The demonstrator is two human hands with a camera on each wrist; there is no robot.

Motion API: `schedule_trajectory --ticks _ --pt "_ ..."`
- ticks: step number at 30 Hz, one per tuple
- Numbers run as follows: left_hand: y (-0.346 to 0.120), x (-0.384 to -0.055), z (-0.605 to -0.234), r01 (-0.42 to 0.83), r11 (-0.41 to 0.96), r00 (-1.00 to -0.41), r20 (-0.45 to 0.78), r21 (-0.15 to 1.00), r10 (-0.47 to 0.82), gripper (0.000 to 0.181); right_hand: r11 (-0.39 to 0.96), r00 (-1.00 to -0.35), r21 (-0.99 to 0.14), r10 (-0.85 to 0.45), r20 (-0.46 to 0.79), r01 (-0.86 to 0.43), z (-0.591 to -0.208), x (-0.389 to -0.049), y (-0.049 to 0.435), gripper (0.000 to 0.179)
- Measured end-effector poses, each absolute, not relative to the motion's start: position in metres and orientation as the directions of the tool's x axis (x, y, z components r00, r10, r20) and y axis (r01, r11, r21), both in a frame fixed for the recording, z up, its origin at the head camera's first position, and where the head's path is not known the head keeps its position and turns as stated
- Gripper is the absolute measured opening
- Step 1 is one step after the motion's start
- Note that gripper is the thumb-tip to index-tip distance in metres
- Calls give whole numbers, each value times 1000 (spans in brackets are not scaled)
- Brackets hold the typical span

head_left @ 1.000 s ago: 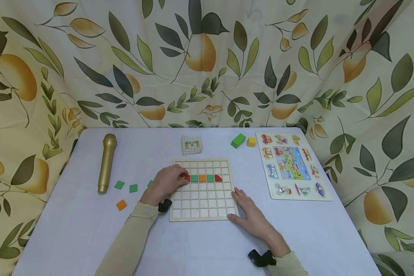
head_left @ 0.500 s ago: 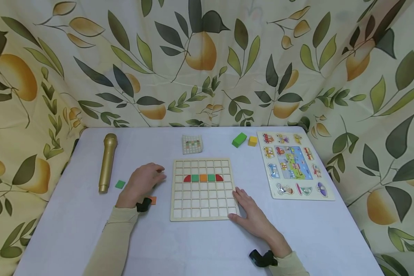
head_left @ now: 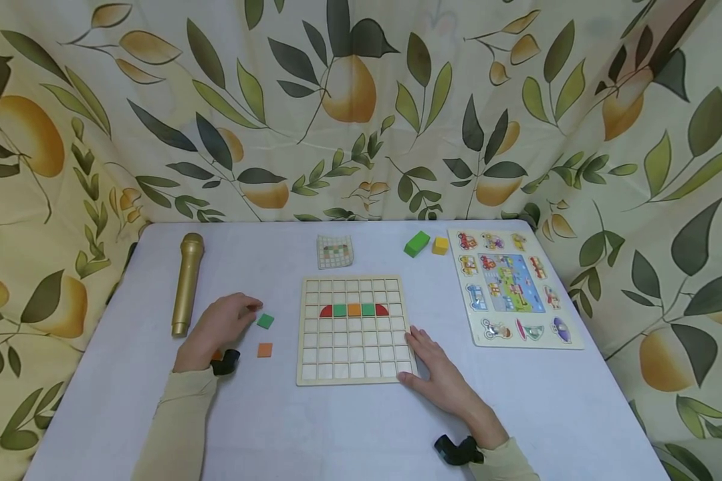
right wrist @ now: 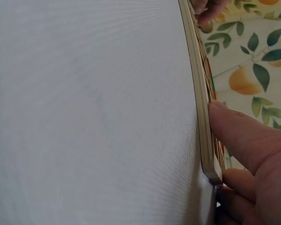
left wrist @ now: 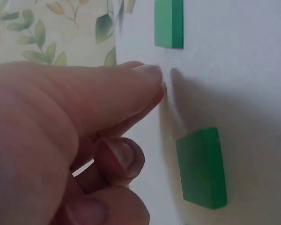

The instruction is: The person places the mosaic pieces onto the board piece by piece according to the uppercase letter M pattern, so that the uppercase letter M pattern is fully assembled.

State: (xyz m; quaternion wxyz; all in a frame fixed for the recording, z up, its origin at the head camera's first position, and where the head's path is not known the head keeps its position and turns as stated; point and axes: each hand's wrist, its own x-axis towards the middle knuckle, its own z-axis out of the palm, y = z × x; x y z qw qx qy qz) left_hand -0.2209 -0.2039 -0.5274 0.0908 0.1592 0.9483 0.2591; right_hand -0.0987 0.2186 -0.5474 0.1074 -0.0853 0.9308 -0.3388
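Note:
My left hand (head_left: 225, 324) hovers over the table to the left of the gridded wooden board (head_left: 355, 378). Nothing shows between its thumb and index tips, which are close together; the other fingers are loosely curled. In the left wrist view, one green tile (left wrist: 201, 168) stands near the fingers and another green tile (left wrist: 168, 23) lies beyond. An orange tile (head_left: 265, 350) lies near the board, with a second partly under the wrist. My right hand (head_left: 442, 377) rests on the board's lower right corner, thumb (right wrist: 239, 133) on the rim. Red, green and orange pieces fill part of one row.
A gold microphone (head_left: 188, 284) lies at the left. A small pattern card (head_left: 335, 252) sits behind the board. At the back right are a green block (head_left: 417, 244), a yellow block (head_left: 440, 246) and a picture puzzle board (head_left: 517, 334).
My left hand let go of the red piece at the row's left end and moved left off the board to the loose tiles. The right hand stayed in place.

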Motion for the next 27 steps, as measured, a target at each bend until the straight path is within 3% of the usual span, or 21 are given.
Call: schedule_trajectory --ticks 20,27 --pt "-208 -222 -524 296 797 -883 -168 527 439 40 760 -962 -643 -236 -136 -96 -548 -99 218 83" --pt "-200 -222 -523 273 805 -897 -163 526 411 31 763 -962 -641 -230 -144 -86 -547 -98 218 84"
